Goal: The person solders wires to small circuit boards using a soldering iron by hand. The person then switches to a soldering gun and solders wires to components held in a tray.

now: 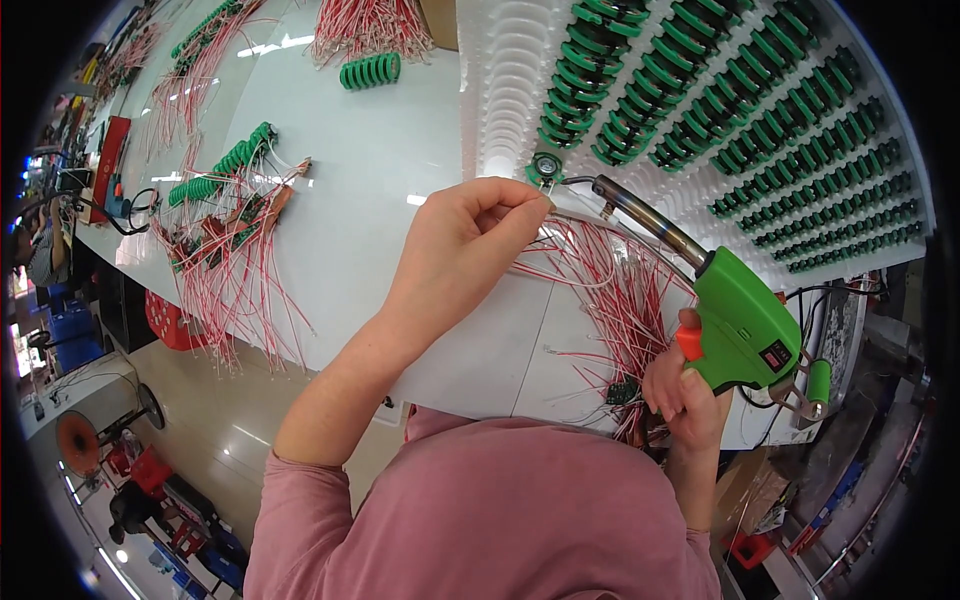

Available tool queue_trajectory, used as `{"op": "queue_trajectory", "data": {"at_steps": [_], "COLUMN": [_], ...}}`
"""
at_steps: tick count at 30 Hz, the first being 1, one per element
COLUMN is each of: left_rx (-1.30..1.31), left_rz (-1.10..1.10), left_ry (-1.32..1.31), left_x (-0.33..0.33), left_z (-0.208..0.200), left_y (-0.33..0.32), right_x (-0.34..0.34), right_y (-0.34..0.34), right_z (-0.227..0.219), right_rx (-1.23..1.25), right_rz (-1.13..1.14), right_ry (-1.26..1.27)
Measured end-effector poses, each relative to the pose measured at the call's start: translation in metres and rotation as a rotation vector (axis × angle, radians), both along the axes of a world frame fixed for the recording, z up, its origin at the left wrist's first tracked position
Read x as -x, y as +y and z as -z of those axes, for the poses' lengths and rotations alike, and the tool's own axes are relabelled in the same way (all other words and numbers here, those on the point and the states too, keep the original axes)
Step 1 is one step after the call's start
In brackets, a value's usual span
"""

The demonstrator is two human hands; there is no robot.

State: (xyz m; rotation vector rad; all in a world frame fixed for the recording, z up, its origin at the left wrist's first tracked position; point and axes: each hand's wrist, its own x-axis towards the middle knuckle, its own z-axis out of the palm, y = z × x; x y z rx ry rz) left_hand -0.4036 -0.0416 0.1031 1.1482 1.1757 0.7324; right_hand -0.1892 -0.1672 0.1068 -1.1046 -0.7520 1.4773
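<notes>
My left hand (468,238) is closed in a pinch, thumb against forefinger, on the ends of thin wires (548,188) beside a small round green part (546,169) with a dark, shiny centre. The part sits at the edge of a white foam tray (500,110). My right hand (684,395) grips the handle of a green soldering gun (745,318) with an orange trigger. Its metal barrel points up and left, and the thin bent tip reaches close to the round part; whether they touch I cannot tell. Under the barrel lies a bundle of red and white wires (620,275).
Rows of green round parts (690,80) fill the foam tray. At left on the white table (340,150) lie a green stack (222,165) and tangled wires (255,250). Another green stack (370,71) stands near more wires (370,28) at the back.
</notes>
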Motion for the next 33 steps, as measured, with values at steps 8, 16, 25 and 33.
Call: {"op": "queue_trajectory", "data": {"at_steps": [8,16,25,33], "left_rx": [-0.009,0.023,0.018,-0.01], "left_rz": [-0.019,-0.027,0.029,0.055], "left_ry": [-0.019,-0.065,-0.068,-0.067], "left_x": [-0.0013,-0.0001,0.0033,0.0037], "left_z": [-0.0006,-0.0008,0.0019,0.004], "left_y": [0.0005,0.0003,0.0019,0.0023], "right_x": [0.0026,0.0024,0.0022,0.0013], "right_y": [0.0024,0.0007,0.0005,0.0013], "right_z": [0.0006,0.0024,0.0021,0.0028], "right_rx": [0.005,0.015,0.038,0.025], "right_rz": [-0.019,0.001,-0.01,-0.017], "right_ry": [0.033,0.12,0.134,0.141]}}
